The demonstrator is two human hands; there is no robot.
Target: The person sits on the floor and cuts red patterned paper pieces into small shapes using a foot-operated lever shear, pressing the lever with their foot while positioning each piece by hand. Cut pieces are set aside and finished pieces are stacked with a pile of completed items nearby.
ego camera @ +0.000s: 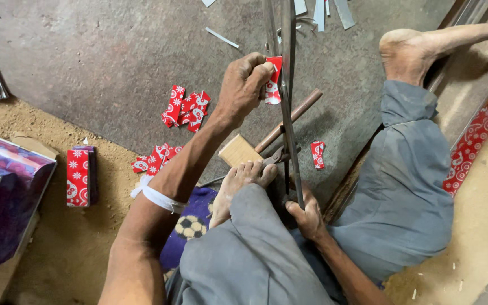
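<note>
My left hand pinches a small red piece with white flower print and holds it against the blades of large metal shears that stand upright in front of me. My right hand grips the lower handle of the shears near my lap. My bare left foot rests on the floor beside the shears' base. A wooden mallet lies just behind the foot.
Cut red patterned pieces lie scattered on the grey floor, more pieces nearer, a single piece to the right. A red printed stack and purple boxes sit left. Metal strips lie at top. My right leg stretches right.
</note>
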